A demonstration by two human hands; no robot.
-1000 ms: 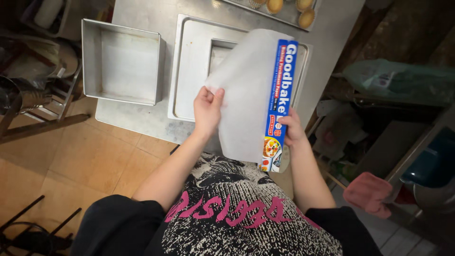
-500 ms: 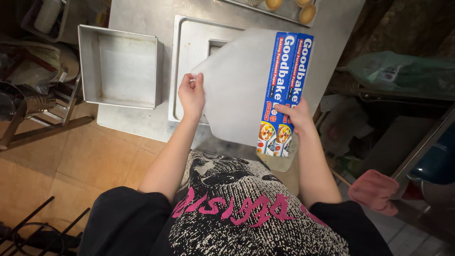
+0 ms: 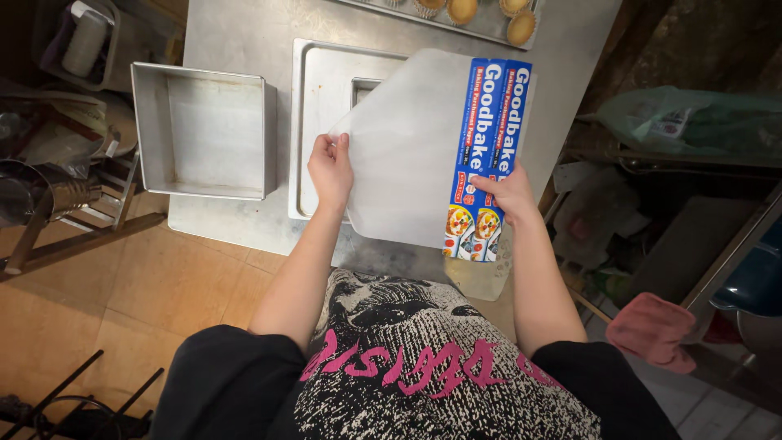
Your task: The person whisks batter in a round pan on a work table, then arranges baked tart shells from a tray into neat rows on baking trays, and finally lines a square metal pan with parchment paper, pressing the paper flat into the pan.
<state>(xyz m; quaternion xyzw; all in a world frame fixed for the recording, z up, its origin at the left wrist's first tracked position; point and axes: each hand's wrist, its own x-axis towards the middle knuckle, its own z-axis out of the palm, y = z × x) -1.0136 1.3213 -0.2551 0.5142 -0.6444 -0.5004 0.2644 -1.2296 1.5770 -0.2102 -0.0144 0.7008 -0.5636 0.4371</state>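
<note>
The person's left hand [image 3: 331,167] pinches the free edge of a translucent white sheet of baking paper [image 3: 407,155], fingers closed on the corner, while the right hand [image 3: 511,194] is closed around the lower part of a long blue cardboard dispenser box [image 3: 487,159] printed with pictures of baked goods. The sheet is stretched taut between the two hands, held just above the worktop, and is attached to the roll inside the box, so it appears drawn out but not torn off. Beneath the paper lies a large shallow rectangular metal baking tray [image 3: 322,122], and a smaller square recess or tin inside it shows at the paper's upper edge; the tray looks unlined so far. To the left of the tray, close beside it, sits a deep square metal cake tin [image 3: 204,130], bare inside. All rest on a grey stainless steel worktop [image 3: 244,33]. At the far edge of the worktop, another tray holds small golden baked cakes [image 3: 489,12]. Off to the right, away from the worktop, a pink cloth [image 3: 652,330] lies among clutter.
</note>
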